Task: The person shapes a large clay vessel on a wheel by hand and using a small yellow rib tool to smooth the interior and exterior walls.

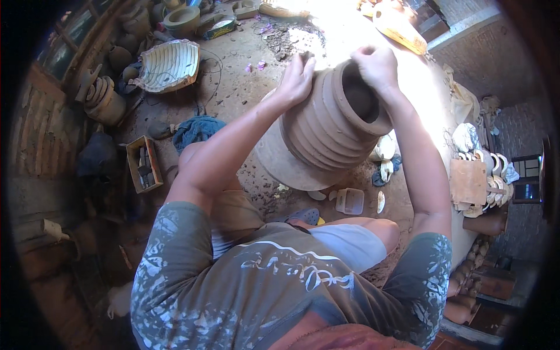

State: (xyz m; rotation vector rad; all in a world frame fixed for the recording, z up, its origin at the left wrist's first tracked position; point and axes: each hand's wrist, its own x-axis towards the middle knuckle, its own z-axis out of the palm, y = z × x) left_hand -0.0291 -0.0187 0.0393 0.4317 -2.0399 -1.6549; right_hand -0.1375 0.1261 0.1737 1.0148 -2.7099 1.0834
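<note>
A large grey-brown clay pot (318,128) with ridged walls stands on a round wheel plate (280,163) in front of me. Its wide mouth appears toward the upper right. Along the outer wall on the left, my left hand (297,80) is stretched out, its fingers extended close together near the far side. My right hand (379,69) is at the far right part of the rim, thumb and fingers pinched there. Part of the rim is hidden behind that hand. Whether a small piece of clay is between those fingertips cannot be made out.
Right of the wheel lie a clear plastic tub (350,201), pale curved pieces and cloths. At left are a blue-green cloth (198,131), a wooden box of tools (144,165) and a ribbed pale shell-shaped piece (169,65). Pots crowd the far left; bright sunlight falls at the far right.
</note>
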